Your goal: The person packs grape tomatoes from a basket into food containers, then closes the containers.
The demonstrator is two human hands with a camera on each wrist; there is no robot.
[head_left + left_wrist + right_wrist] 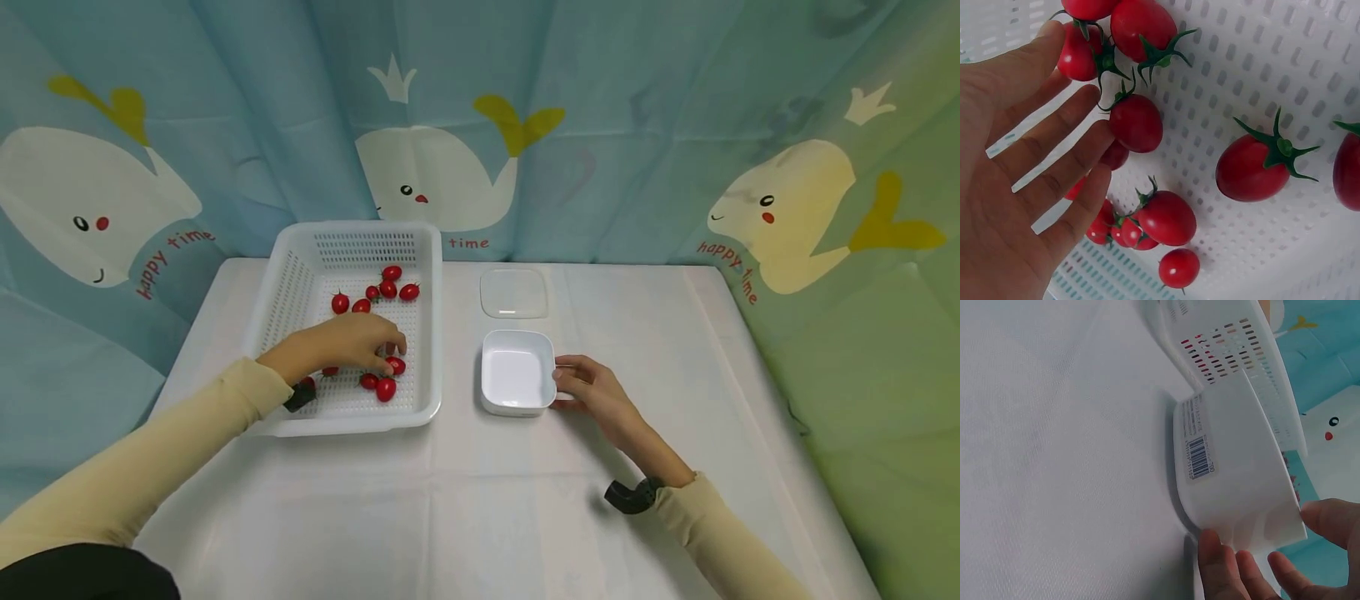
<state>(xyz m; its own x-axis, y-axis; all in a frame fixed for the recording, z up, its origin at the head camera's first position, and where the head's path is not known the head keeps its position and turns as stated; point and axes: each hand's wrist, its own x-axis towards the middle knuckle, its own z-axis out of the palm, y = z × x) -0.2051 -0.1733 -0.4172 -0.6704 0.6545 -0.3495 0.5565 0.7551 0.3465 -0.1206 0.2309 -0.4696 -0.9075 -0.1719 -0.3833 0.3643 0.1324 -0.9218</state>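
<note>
Inside the white perforated basket [431,333], my left hand [352,340] reaches down over several red cherry tomatoes with green stalk tops. Its thumb tip overlaps one cherry tomato [1077,59] in the left wrist view, while the fingers stay spread and fairly straight beneath. Another cherry tomato [386,389] lies just in front of that hand. At the right of the basket, a small square white box [517,372] stands upright with nothing inside. My right hand [596,396] holds its right side, thumb at the rim and bent fingers against the outer wall.
A clear flat lid [513,292] lies behind the box on the white-covered table [360,517]. A curtain [600,200] with whale prints hangs at the table's back and right edges. The box's front wall carries a barcode label [1199,457].
</note>
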